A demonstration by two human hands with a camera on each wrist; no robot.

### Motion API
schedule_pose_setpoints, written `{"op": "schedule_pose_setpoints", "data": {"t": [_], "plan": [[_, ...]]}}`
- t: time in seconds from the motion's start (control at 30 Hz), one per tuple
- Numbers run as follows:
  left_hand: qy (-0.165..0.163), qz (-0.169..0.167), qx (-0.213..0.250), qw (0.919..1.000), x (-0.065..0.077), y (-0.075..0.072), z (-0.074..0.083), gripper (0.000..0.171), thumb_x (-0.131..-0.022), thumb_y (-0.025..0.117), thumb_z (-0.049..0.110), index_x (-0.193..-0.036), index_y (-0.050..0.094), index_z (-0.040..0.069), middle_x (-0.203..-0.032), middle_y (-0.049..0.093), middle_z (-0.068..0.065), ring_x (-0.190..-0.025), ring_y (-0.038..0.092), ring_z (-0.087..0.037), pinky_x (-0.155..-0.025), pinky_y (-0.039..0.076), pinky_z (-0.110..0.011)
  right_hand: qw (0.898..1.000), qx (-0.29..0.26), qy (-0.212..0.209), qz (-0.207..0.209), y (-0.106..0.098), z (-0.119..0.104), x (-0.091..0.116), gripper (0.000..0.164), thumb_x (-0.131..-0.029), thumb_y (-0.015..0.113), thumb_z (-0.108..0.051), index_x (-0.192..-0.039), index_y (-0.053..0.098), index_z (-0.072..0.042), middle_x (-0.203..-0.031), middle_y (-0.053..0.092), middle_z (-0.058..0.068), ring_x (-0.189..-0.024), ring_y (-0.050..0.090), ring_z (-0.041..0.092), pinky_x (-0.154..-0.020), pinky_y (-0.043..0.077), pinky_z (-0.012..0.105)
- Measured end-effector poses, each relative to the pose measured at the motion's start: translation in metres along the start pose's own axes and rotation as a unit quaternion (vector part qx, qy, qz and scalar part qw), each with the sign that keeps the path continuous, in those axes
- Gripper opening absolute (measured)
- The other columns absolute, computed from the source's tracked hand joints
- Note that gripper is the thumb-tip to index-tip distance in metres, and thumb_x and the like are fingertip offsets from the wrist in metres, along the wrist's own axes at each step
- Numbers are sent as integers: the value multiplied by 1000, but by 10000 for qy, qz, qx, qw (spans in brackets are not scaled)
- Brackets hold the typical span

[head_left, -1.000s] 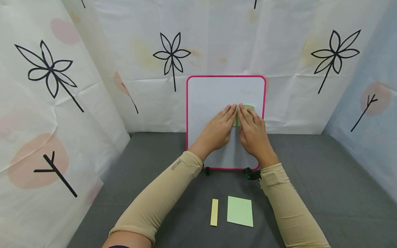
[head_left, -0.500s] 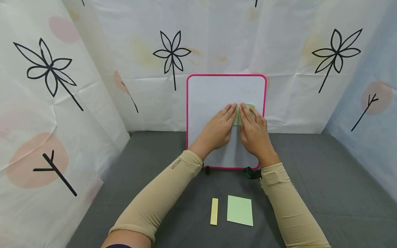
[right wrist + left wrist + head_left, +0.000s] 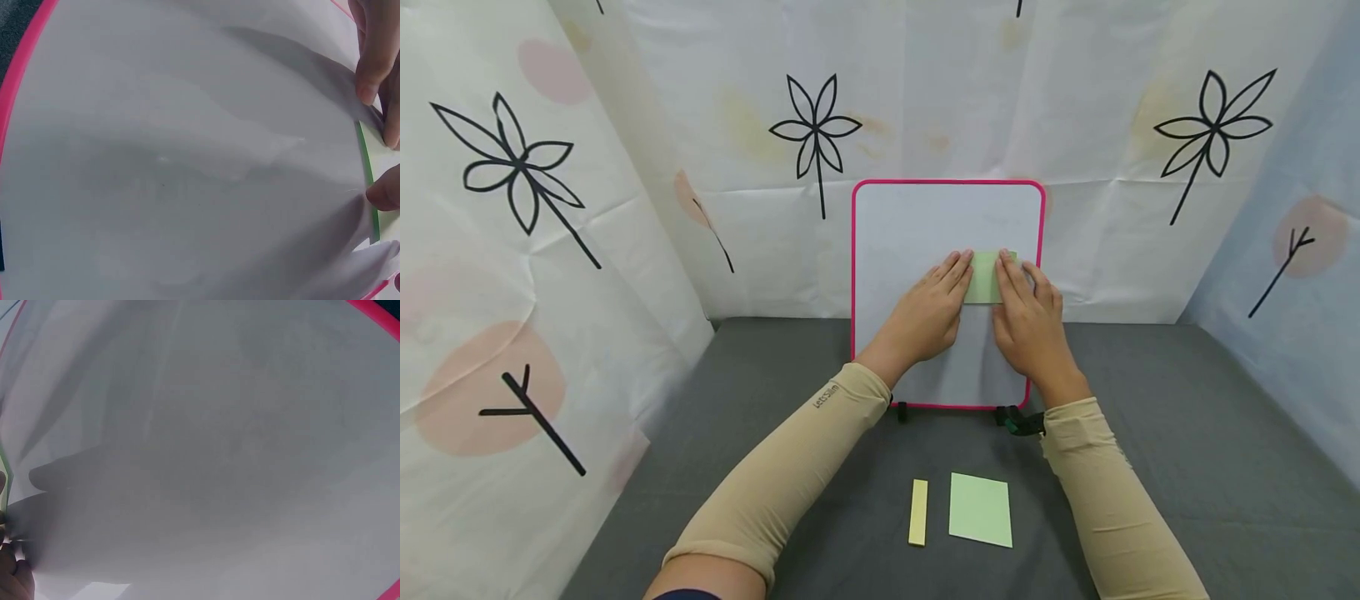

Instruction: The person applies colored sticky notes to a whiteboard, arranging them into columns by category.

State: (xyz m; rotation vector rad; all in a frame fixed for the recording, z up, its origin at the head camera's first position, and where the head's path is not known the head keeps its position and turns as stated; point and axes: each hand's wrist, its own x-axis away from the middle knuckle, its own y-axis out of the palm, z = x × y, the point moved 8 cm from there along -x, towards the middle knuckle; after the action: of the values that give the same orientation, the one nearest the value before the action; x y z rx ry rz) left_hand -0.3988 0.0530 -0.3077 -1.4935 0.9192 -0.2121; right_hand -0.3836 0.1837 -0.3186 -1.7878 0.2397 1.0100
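A pale green sticky note [image 3: 983, 282] lies against the upright whiteboard [image 3: 917, 221]. My left hand [image 3: 925, 312] holds straight fingers over the note's left edge. On its right part press the extended fingers of my right hand [image 3: 1030, 325]. The middle of the note shows between the two hands. In the right wrist view, the note's green lower edge [image 3: 367, 156] runs under the fingertips. Only a sliver of the note shows at the left border of the left wrist view. Neither hand is curled round anything.
On the grey tabletop [image 3: 1157, 450], in front of the board, lie a second green sticky note [image 3: 981, 510] and a narrow yellow strip [image 3: 918, 512]. The board has a pink rim and small dark feet. Patterned white cloth [image 3: 1112, 275] hangs behind it.
My right hand has slid to the right across the note, uncovering its middle. The note's curved right part now looks flatter. My left hand has stayed in place.
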Motion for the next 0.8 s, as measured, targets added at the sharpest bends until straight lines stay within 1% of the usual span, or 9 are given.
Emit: {"op": "schedule_pose_setpoints", "data": {"t": [0.13,0.23,0.4,0.67,0.8], "plan": [[-17,-22,-86,10000,1,0,0,58,-113,38,20,-165,28,-3,-177,17,-14,-166,15,-25,-134,19,-38,9999,-12,103,-8,-2,5,2,66,-100,57,-8,-162,37,4,-173,33,13,-153,26,44,-114,28,66],[-3,-25,-60,10000,1,0,1,59,-112,38,20,-165,28,-3,-177,16,-14,-166,15,-26,-134,19,-38,9998,-14,182,-11,-4,9,4,67,-101,58,-9,-163,36,3,-174,31,12,-153,25,43,-114,27,66],[5,-48,-52,10000,2,1,1,60,-112,39,20,-165,27,-3,-177,15,-14,-166,14,-26,-134,18,-38,9998,49,205,0,-5,13,5,68,-101,58,-10,-164,35,2,-175,31,12,-153,25,42,-111,28,65],[-54,-73,-50,9999,3,2,0,61,-111,42,21,-166,26,-3,-178,14,-13,-167,12,-25,-134,18,-38,9999,11,132,15,-5,7,4,70,-100,59,-9,-164,33,3,-175,30,13,-154,23,44,-111,28,65],[-27,3,-83,10000,2,0,0,61,-111,43,20,-165,27,-3,-178,15,-13,-166,13,-25,-134,19,-38,9999,-4,72,-103,-2,1,1,68,-101,55,-9,-164,33,3,-176,27,11,-155,22,44,-111,28,66]]}}
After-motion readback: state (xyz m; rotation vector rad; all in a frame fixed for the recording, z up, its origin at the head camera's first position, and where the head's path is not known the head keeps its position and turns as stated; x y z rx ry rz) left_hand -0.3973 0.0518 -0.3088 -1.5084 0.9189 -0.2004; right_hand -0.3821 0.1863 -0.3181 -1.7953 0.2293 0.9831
